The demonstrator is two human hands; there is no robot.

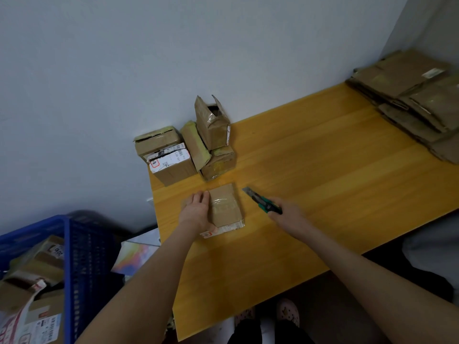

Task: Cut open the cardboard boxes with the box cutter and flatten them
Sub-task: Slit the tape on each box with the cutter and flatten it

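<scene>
A small taped cardboard box (225, 206) lies flat on the yellow wooden table (323, 170). My left hand (198, 212) rests on the box's left side, fingers laid along it and thumb at its near edge. To the right of the box, my right hand (285, 212) grips the green and black box cutter (260, 201). Its blade is out and points up-left, just clear of the box's top right corner.
Several unopened and half-open boxes (188, 147) are clustered at the table's far left corner against the wall. A pile of flattened cardboard (417, 100) sits at the far right. A blue crate (74, 264) with more boxes stands left of the table.
</scene>
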